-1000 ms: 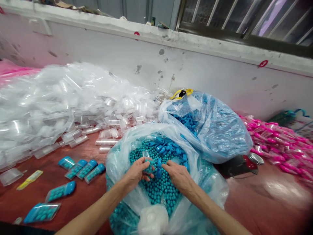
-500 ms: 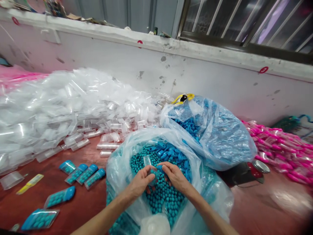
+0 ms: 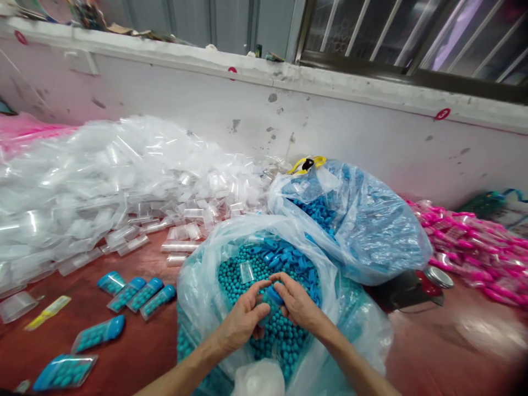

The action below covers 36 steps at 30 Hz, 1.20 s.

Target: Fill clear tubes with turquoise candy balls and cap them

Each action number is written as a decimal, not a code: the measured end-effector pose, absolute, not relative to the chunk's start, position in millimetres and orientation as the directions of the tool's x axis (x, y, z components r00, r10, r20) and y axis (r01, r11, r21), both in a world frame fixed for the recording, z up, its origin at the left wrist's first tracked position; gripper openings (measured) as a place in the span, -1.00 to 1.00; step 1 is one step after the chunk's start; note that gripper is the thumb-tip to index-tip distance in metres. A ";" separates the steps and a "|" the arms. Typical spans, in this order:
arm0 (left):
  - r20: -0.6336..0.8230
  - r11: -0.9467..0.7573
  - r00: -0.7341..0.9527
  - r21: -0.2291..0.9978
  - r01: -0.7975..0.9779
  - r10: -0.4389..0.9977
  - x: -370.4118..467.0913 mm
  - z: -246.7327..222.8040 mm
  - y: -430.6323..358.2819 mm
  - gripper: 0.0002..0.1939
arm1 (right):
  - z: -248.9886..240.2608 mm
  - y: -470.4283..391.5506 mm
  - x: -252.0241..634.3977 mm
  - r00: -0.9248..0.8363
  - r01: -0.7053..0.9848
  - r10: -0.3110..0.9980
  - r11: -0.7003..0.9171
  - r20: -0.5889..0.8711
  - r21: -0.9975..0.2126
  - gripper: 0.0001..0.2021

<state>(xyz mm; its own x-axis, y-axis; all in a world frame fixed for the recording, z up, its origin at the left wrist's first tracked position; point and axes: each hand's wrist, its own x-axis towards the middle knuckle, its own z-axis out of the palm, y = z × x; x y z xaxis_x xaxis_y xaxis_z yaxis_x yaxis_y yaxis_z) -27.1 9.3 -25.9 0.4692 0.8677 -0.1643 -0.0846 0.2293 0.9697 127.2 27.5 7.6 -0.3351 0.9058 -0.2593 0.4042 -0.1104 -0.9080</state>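
Left hand (image 3: 246,312) clasps a clear plastic container (image 3: 268,317), right hand (image 3: 297,302) its blue plastic cap (image 3: 274,296), at a red tabletop (image 3: 140,344), white wall (image 3: 338,129) behind.
It lies between both hands, mostly hidden, contents hard to tell.

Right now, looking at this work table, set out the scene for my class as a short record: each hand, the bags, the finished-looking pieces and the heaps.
Left hand: holds a small clear case, partly hidden
Right hand: fingers at a blue cap, close to the left hand
Front bag: open under the hands; teal beads, blue pieces
Rear bag: blue contents
Capped cases: six, beads inside, left of front bag
Left heap: clear plastic cases
Right heap: pink items
Tabletop: red
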 end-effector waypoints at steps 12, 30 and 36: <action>-0.158 0.173 0.271 0.984 -0.035 0.950 -16.1 -25.0 4.0 -0.58 | -8.9 18.3 119.5 -0.216 0.639 0.976 0.144 0.004 -0.755 -0.59; -0.357 0.382 0.375 0.924 0.007 0.856 -25.7 -11.5 6.1 -0.63 | 7.4 24.1 140.8 -0.134 0.214 0.972 -0.161 -0.192 -0.964 -0.65; -0.298 0.319 0.245 0.946 -0.049 0.922 -16.3 -14.9 -0.5 -0.56 | 3.1 1.8 116.1 -0.285 0.513 0.957 0.196 0.050 -0.836 -0.57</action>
<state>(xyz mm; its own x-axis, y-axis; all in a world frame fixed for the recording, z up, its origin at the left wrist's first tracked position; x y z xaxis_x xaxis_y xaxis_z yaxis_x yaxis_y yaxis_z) -16.3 -0.5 -14.9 0.2453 0.9224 -0.2985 -0.0489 0.3192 0.9464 116.1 1.8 3.1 -0.2846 0.9573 0.0502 0.5127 0.1963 -0.8358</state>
